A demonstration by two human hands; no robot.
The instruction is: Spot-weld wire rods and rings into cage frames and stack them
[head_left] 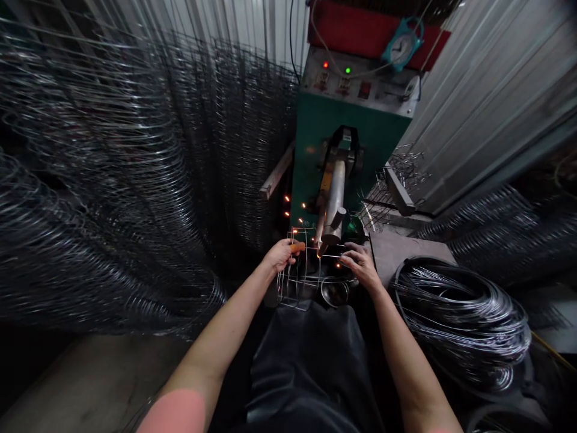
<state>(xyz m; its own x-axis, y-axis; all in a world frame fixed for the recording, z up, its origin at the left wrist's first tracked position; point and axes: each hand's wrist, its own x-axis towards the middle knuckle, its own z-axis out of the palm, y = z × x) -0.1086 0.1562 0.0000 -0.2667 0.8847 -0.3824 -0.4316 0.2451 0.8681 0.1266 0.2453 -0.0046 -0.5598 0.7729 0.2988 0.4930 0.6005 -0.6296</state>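
Observation:
My left hand (282, 255), with an orange cover on one finger, is closed on the left side of a wire frame (293, 281). The frame has a cage-like shape of thin bent rods and sits in front of a spot welder (311, 144). My right hand (359, 264) pinches a wire (332, 257) at the right of the electrode; whether it is part of the frame, I cannot tell. Between both hands, the welder's metal electrode arm (333, 201) comes down onto the wire, where an orange glow shows. Sparks fly to the left and below.
Tall stacks of wire rings (153, 138) fill the left side. At the right lies a large wire coil (464, 319) beside a flat board (410, 249). A round metal bowl (336, 293) sits below the electrode. A teal clock (402, 48) hangs on the welder's top.

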